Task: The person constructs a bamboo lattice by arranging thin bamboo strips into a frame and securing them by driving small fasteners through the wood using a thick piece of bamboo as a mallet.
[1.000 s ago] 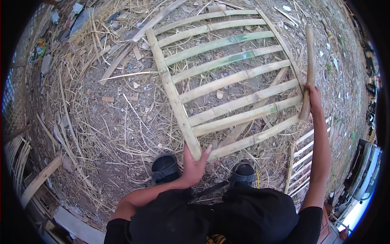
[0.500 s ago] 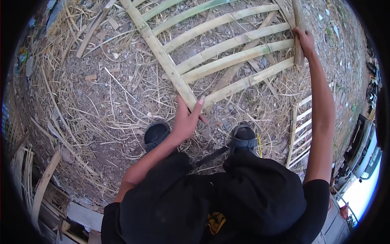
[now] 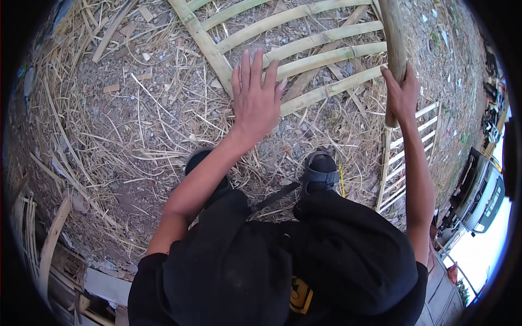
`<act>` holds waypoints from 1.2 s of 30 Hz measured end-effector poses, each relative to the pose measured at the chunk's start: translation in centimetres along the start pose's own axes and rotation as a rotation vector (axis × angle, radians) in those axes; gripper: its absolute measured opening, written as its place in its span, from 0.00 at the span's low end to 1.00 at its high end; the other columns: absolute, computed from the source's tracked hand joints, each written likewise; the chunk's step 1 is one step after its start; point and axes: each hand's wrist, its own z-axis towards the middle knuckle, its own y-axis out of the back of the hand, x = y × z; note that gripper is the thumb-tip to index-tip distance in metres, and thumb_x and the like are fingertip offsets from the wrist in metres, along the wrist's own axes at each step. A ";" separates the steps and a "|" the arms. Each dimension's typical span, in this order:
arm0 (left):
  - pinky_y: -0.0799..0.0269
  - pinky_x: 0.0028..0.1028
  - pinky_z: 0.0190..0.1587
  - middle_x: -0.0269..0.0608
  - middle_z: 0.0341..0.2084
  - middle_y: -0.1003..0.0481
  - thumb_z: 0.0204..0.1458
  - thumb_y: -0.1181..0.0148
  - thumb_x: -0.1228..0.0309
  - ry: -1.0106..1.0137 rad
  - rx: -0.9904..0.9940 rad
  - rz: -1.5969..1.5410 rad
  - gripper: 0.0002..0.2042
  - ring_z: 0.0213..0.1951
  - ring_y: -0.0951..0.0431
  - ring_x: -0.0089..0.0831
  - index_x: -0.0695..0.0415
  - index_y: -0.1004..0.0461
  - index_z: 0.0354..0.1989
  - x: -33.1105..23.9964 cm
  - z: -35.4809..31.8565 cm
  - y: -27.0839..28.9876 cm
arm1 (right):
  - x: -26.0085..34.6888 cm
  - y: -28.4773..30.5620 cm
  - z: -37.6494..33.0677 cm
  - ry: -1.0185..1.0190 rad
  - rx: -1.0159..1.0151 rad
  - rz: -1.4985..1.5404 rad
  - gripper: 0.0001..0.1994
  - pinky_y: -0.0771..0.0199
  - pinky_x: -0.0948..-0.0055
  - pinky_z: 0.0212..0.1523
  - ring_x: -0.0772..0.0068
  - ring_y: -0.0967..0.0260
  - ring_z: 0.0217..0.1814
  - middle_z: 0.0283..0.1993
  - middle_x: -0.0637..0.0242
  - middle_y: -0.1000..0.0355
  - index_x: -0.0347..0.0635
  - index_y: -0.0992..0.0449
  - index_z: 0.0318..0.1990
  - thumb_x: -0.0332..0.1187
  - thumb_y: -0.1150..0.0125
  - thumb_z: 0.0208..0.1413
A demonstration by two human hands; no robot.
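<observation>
A bamboo lattice frame (image 3: 202,44) lies on the ground ahead of me, its pale green slats (image 3: 331,89) running crosswise from a long side rail. Over its near left corner, my left hand (image 3: 254,106) is spread with the fingers apart, covering the joint there; whether the palm touches the bamboo is unclear. My right hand (image 3: 402,95) is wrapped around the lower part of a thick wooden stick (image 3: 393,35). This stick overlaps the right ends of the slats, and its top goes out of view.
Shavings and bamboo strips (image 3: 157,108) litter the dirt. A smaller slatted frame (image 3: 385,168) lies beyond my right forearm. My sandalled feet (image 3: 321,168) are near the lattice. Wood pieces (image 3: 51,239) lean at lower left; a vehicle (image 3: 484,198) stands far right.
My left hand has let go of the lattice corner and moved up over it, fingers spreading. My right hand has shifted down slightly, and the wooden stick now looks larger, its lower end nearer me.
</observation>
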 end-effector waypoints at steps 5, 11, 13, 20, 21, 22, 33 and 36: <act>0.55 0.50 0.72 0.51 0.70 0.40 0.65 0.51 0.67 -0.055 0.039 0.122 0.22 0.73 0.48 0.51 0.57 0.36 0.67 1.1 0.1 -4.4 | 0.2 0.7 -6.7 -0.028 0.275 0.164 0.22 0.27 0.64 0.29 0.66 0.28 0.25 0.24 0.54 0.27 0.31 0.26 0.47 0.42 0.33 0.53; 0.57 0.51 0.72 0.48 0.68 0.36 0.66 0.54 0.73 0.021 -0.109 0.139 0.17 0.70 0.40 0.46 0.59 0.33 0.62 2.0 -0.4 -4.3 | 0.2 -2.7 -9.2 0.038 0.496 0.396 0.19 0.23 0.63 0.31 0.60 0.23 0.27 0.27 0.50 0.24 0.34 0.27 0.46 0.39 0.33 0.53; 0.58 0.51 0.72 0.48 0.67 0.35 0.66 0.54 0.73 0.052 -0.125 0.141 0.17 0.70 0.39 0.46 0.59 0.33 0.61 1.9 -0.3 -4.4 | 0.5 -3.7 -10.0 0.066 0.485 0.453 0.19 0.22 0.63 0.32 0.57 0.21 0.29 0.28 0.50 0.23 0.34 0.27 0.46 0.38 0.32 0.52; 0.58 0.53 0.72 0.47 0.64 0.31 0.65 0.53 0.73 0.060 -0.119 0.130 0.16 0.68 0.36 0.46 0.61 0.31 0.59 2.1 0.0 -4.3 | 0.4 -5.5 -13.7 0.119 0.582 0.543 0.21 0.21 0.62 0.32 0.51 0.18 0.31 0.29 0.50 0.22 0.35 0.28 0.46 0.39 0.27 0.52; 0.58 0.53 0.72 0.47 0.64 0.31 0.65 0.53 0.73 0.074 -0.135 0.146 0.16 0.68 0.36 0.46 0.61 0.31 0.59 2.3 -0.1 -4.3 | 0.3 -5.8 -13.9 0.092 0.598 0.566 0.20 0.21 0.62 0.32 0.51 0.18 0.31 0.28 0.50 0.22 0.36 0.28 0.44 0.39 0.27 0.53; 0.58 0.53 0.72 0.47 0.64 0.31 0.64 0.53 0.73 0.062 -0.110 0.156 0.16 0.68 0.36 0.46 0.61 0.31 0.59 2.5 -0.4 -4.4 | 0.3 -6.1 -14.2 0.126 0.556 0.601 0.20 0.21 0.61 0.32 0.52 0.19 0.29 0.28 0.50 0.22 0.36 0.29 0.42 0.41 0.27 0.54; 0.64 0.48 0.76 0.52 0.71 0.42 0.62 0.54 0.70 -0.015 0.132 0.023 0.24 0.74 0.48 0.50 0.63 0.39 0.68 3.4 0.1 -1.2 | -1.4 -7.9 -12.1 0.032 0.675 0.905 0.16 0.23 0.67 0.35 0.63 0.20 0.33 0.32 0.54 0.22 0.33 0.26 0.45 0.34 0.33 0.53; 0.65 0.48 0.76 0.55 0.75 0.51 0.66 0.54 0.61 0.033 0.406 -0.010 0.29 0.76 0.56 0.51 0.65 0.45 0.71 3.8 1.1 0.9 | 0.3 -9.0 -14.8 -0.130 0.819 1.227 0.18 0.24 0.69 0.37 0.67 0.22 0.36 0.36 0.58 0.22 0.33 0.25 0.48 0.32 0.34 0.52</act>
